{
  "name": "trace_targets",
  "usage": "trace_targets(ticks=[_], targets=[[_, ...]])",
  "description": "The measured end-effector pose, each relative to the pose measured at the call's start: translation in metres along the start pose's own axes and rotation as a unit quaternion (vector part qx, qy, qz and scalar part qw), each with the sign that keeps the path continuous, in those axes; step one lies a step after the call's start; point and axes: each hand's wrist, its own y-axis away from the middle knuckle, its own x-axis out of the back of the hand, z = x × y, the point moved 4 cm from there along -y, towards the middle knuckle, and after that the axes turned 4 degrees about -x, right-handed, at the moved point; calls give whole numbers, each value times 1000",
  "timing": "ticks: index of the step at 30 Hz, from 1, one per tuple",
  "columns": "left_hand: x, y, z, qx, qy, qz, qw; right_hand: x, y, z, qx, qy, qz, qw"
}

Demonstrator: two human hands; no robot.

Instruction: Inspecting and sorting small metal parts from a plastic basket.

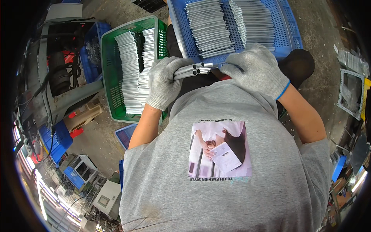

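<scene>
My left hand (pixel 166 79), in a grey knit glove, is closed round a small bundle of short silvery metal tubes (pixel 187 72). Their open ends point right, toward my right hand (pixel 257 71), which wears a matching glove with a blue cuff edge. The right fingers are bent together just beyond the tube ends; whatever is between them is hidden. Ahead of both hands stands a blue plastic crate (pixel 289 24) with two stacks of similar tubes. To the left, a green crate (pixel 109 83) holds more tubes in rows, with a dark gap between them.
A grey machine frame (pixel 73 102) with cables stands at the left, beside a blue bin (pixel 91 52). Another small blue crate (pixel 125 135) sits on the concrete floor below the green one. On the far right is a pale perforated metal frame (pixel 344 94).
</scene>
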Motion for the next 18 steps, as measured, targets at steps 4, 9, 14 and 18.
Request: trace_targets(ticks=[4,9,14,18], targets=[[2,-3,-2,-7,20,-16,1000,5,-3,2,0,-9,41,999],[-1,-2,-2,-1,44,-16,999,-3,-5,4,-11,2,4,1000],[-4,-2,1,2,27,-3,1000,-4,0,6,-48,-60,-58,995],[-5,-3,-2,17,18,-45,999,-2,-1,13,-74,-98,-34,992]])
